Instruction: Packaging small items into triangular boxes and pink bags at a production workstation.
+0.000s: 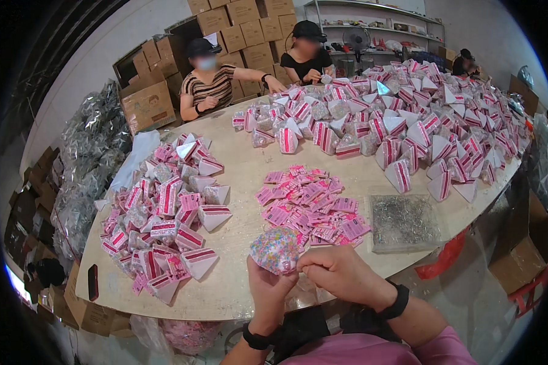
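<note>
Near the table's front edge, my left hand [266, 291] grips a toy cake slice [275, 248] from below. Its upper face is covered in multicoloured sprinkles. My right hand [341, 272] is closed in a pinch at the slice's right corner, touching it; whatever lies between those fingertips is too small to make out. Just beyond the slice is a loose heap of pink printed cards [310, 204]. A shallow clear tray [380, 248] of thin metal pins sits right of the cards. To the left, a pile of pink-and-white cake slices [186, 234] has pink cards among them.
A much larger heap of cake slices [417, 131] covers the table's far right. A dark phone [93, 282] lies at the left edge. Two people [208, 85] work across the table, another farther back. Stacked cartons [249, 36], shiny silver bags [88, 158] and an open box [522, 243] surround it.
</note>
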Demonstrator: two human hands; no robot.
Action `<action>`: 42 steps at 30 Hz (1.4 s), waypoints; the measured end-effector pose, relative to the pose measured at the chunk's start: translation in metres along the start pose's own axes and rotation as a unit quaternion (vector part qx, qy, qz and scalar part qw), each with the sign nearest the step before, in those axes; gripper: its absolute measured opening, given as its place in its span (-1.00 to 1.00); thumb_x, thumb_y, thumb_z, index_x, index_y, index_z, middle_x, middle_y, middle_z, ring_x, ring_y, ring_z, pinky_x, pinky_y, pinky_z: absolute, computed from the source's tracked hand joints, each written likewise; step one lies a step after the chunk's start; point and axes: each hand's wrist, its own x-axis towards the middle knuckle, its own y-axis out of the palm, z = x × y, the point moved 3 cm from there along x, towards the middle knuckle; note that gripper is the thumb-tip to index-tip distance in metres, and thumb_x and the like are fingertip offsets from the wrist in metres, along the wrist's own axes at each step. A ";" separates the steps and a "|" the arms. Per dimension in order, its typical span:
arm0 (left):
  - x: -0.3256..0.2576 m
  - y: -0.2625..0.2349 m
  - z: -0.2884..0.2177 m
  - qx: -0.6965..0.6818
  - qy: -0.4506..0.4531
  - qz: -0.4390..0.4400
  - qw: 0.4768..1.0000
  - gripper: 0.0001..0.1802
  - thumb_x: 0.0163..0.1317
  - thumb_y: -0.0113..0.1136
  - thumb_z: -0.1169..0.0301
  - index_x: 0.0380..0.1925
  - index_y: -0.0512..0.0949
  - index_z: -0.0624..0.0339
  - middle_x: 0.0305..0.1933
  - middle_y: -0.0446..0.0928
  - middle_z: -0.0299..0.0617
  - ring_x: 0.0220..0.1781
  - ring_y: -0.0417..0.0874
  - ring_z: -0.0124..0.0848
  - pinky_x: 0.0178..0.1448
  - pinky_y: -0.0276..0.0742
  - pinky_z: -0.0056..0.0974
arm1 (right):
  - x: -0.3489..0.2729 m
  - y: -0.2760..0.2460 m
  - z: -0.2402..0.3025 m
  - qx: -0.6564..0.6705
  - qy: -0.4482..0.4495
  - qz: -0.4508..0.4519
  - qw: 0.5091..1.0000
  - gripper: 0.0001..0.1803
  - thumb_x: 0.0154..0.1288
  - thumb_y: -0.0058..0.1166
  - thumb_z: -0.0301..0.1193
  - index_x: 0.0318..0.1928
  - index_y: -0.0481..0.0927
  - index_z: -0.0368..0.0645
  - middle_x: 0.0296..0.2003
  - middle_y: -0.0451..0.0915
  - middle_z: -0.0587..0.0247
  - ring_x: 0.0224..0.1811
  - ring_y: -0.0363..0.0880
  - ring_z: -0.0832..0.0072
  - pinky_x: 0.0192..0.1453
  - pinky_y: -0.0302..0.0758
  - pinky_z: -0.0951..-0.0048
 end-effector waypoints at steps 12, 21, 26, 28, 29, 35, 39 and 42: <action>0.002 -0.007 0.004 0.127 0.098 -0.020 0.987 -0.21 -0.11 0.33 0.58 0.16 0.15 0.19 0.14 0.31 -0.15 0.18 0.38 -0.30 0.27 0.28 -0.18 | -0.004 0.001 0.000 -0.078 -0.062 -0.067 0.993 -0.85 0.15 -0.06 -0.55 -0.28 0.56 -0.28 -0.47 0.55 0.08 -0.43 0.57 0.30 -0.36 0.45 0.41; 0.002 -0.003 0.006 0.085 0.051 -0.014 0.995 -0.25 -0.09 0.27 0.60 0.14 0.16 0.23 0.12 0.31 -0.14 0.16 0.39 -0.32 0.26 0.30 -0.18 | -0.006 0.000 -0.006 -0.080 -0.053 -0.063 0.993 -0.85 0.15 -0.05 -0.55 -0.27 0.55 -0.28 -0.45 0.55 0.04 -0.39 0.57 0.19 -0.33 0.47 0.35; 0.002 0.001 0.007 0.091 0.061 -0.025 0.994 -0.29 -0.07 0.24 0.61 0.13 0.16 0.23 0.10 0.31 -0.14 0.14 0.41 -0.32 0.23 0.33 -0.19 | -0.008 0.003 -0.007 -0.109 -0.066 -0.090 0.988 -0.85 0.16 -0.04 -0.53 -0.27 0.55 -0.27 -0.43 0.55 0.03 -0.38 0.57 0.16 -0.32 0.48 0.31; 0.000 0.002 0.009 0.099 0.061 -0.042 0.992 -0.28 -0.07 0.27 0.61 0.12 0.15 0.23 0.09 0.31 -0.13 0.13 0.40 -0.32 0.22 0.35 -0.20 | -0.010 0.005 -0.005 -0.139 -0.073 -0.102 0.982 -0.85 0.16 -0.03 -0.53 -0.26 0.55 -0.27 -0.42 0.55 0.03 -0.37 0.57 0.14 -0.32 0.48 0.30; -0.001 0.002 0.010 0.103 0.061 -0.051 0.992 -0.28 -0.07 0.28 0.60 0.12 0.15 0.23 0.09 0.31 -0.13 0.13 0.40 -0.33 0.21 0.36 -0.21 | -0.011 0.006 -0.004 -0.153 -0.074 -0.103 0.980 -0.85 0.16 -0.03 -0.53 -0.26 0.55 -0.26 -0.42 0.56 0.03 -0.37 0.57 0.14 -0.32 0.48 0.29; -0.001 0.003 0.014 0.167 0.115 -0.038 0.979 -0.22 -0.07 0.40 0.49 0.11 0.14 0.24 0.09 0.30 -0.11 0.11 0.40 -0.32 0.17 0.38 -0.23 | -0.011 0.002 -0.008 -0.171 -0.086 -0.126 0.973 -0.86 0.14 -0.02 -0.54 -0.27 0.53 -0.26 -0.43 0.55 0.03 -0.37 0.56 0.12 -0.34 0.48 0.26; -0.003 -0.001 0.015 0.253 0.144 -0.052 0.955 -0.20 -0.08 0.42 0.48 0.12 0.13 0.24 0.10 0.28 -0.11 0.12 0.40 -0.30 0.18 0.36 -0.22 | -0.013 0.002 -0.011 -0.176 -0.081 -0.133 0.972 -0.87 0.13 -0.02 -0.54 -0.28 0.53 -0.25 -0.43 0.54 0.04 -0.37 0.56 0.12 -0.34 0.48 0.25; -0.002 0.000 0.015 0.301 0.156 -0.055 0.939 -0.20 -0.09 0.42 0.49 0.12 0.12 0.25 0.11 0.27 -0.10 0.13 0.39 -0.30 0.19 0.35 -0.21 | -0.012 0.002 -0.016 -0.184 -0.069 -0.116 0.974 -0.87 0.12 -0.01 -0.54 -0.28 0.53 -0.24 -0.43 0.54 0.05 -0.37 0.55 0.12 -0.34 0.48 0.24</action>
